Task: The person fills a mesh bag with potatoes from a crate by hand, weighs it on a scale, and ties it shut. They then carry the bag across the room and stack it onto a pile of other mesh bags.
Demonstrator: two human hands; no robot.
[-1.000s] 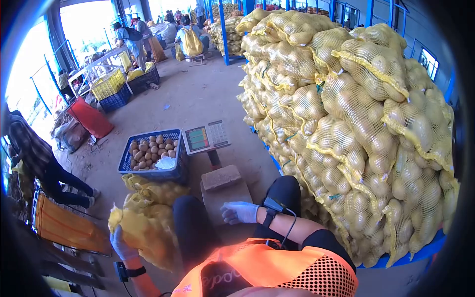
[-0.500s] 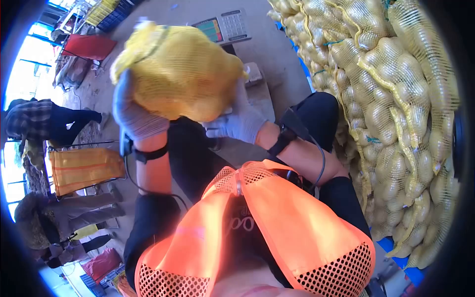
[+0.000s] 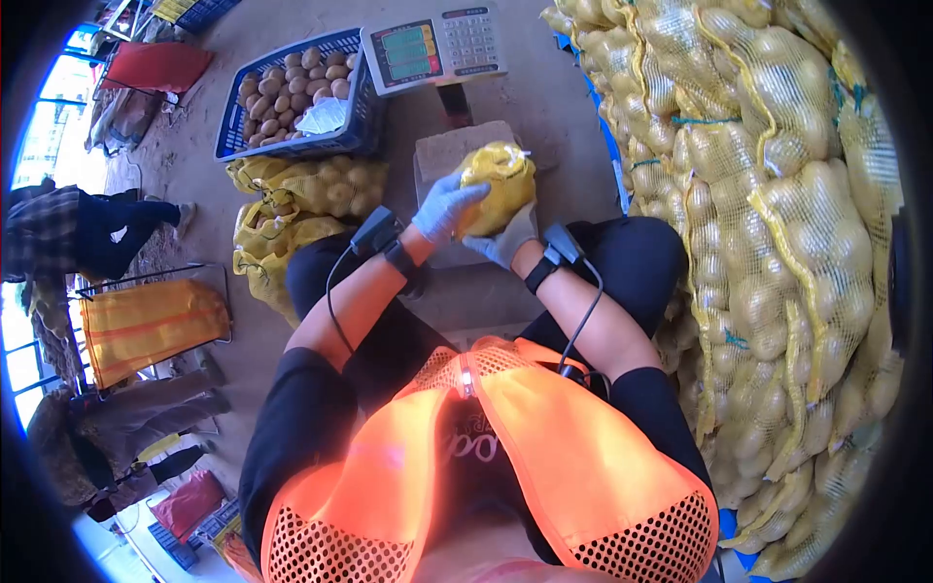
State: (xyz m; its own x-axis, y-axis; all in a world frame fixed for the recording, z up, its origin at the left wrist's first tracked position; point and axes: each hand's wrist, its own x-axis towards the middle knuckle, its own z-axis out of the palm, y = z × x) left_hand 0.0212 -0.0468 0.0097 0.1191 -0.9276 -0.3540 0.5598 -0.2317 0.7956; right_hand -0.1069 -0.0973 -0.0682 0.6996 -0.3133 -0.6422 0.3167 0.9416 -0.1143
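Yellow mesh sack of potatoes (image 3: 498, 185), raised high a moment ago, now rests on the grey scale platform (image 3: 442, 155), both gloved hands' fingers (image 3: 457, 199) clasping it.

A bare concrete floor (image 3: 292, 29), dusty and sunlit, fills the upper part of the view. On the right rises a tall stack of yellow mesh sacks of potatoes (image 3: 777, 214), resting on a blue pallet edge (image 3: 734, 525). A blue plastic crate (image 3: 292, 146) of loose potatoes stands on the floor, with more filled sacks (image 3: 292, 204) just beside it. At the left, an orange bag hangs open on a metal frame (image 3: 146, 325), and bright daylight enters from the left edge.
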